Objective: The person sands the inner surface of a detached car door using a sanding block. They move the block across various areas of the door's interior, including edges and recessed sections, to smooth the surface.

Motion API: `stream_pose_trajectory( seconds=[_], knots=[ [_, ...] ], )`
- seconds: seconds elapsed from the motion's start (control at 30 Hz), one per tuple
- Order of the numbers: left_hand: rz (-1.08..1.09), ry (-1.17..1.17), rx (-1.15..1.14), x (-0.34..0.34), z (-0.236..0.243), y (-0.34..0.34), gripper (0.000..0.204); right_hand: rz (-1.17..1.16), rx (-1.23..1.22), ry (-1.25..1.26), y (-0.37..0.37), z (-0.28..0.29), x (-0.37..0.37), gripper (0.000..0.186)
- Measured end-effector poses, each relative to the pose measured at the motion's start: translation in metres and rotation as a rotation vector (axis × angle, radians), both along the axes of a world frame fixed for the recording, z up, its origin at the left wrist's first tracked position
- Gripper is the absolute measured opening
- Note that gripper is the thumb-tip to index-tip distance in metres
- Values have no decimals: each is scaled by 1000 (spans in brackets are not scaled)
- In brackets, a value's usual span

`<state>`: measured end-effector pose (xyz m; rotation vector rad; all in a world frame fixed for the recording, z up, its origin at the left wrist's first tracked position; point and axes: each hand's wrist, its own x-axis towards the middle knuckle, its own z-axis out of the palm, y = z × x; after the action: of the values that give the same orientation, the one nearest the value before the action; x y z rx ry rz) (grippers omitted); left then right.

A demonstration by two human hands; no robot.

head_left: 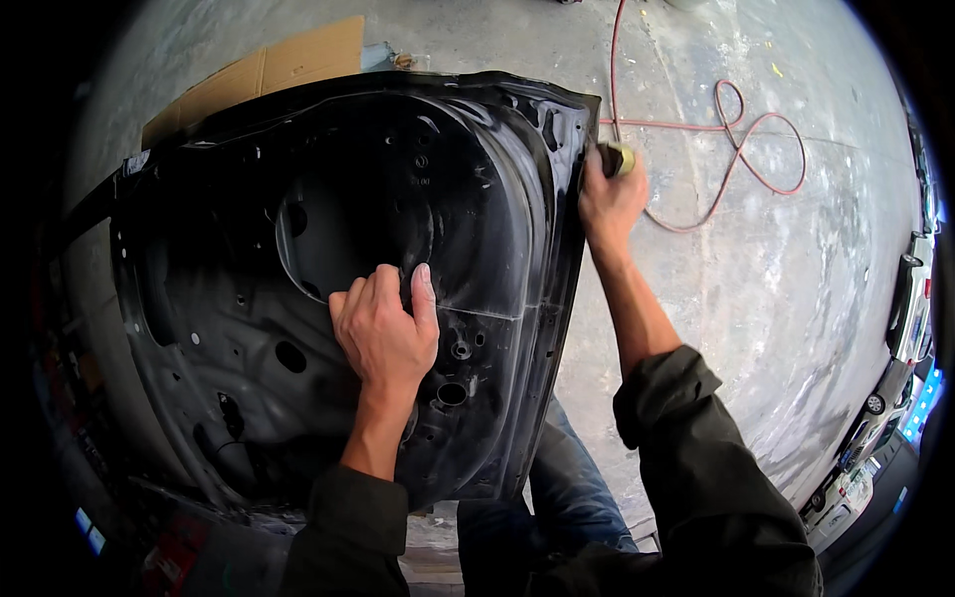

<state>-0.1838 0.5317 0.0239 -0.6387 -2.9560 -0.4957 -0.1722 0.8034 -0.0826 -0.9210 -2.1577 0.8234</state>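
Observation:
A black car door (477, 199) lies in front of me with its inner side up, dusted grey along its right edge. My left hand (383, 323) is curled over the rim of the large round opening near the door's middle, its thumb stretched forward. At the far right corner, my right hand (612, 204) is closed on a folded abrasive pad (617, 159), dark with a yellowish edge. It is held against or just beside the door's outer edge; blur hides the exact contact.
Flat cardboard (269, 70) lies beyond the door's far edge. A thin red hose (741, 149) loops over the grey concrete floor (716, 308) at the right. Several parked cars (895, 348) line the far right. Red items (174, 552) sit at the lower left.

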Motion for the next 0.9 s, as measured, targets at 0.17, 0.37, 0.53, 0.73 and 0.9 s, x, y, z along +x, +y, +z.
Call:
stream_pose_trajectory(
  seconds=[0.17, 0.37, 0.53, 0.73, 0.9],
  knots=[
    [0, -5, -11, 1, 2, -2, 35, -9, -157, -10, -1, 12, 4, 27],
    [2, 13, -9, 3, -2, -5, 34, -43, -129, -80, -16, 4, 11, 31],
    [-9, 9, 0, 0, 0, 4, 33, -21, -116, -51, 11, 5, -5, 30],
    [9, -15, -51, 2, -1, -5, 34, -21, -235, -12, -33, 3, 37, 30],
    [-14, 23, -8, 0, -1, 2, 34, -11, -198, -96, 23, 4, -13, 36]
  ],
)
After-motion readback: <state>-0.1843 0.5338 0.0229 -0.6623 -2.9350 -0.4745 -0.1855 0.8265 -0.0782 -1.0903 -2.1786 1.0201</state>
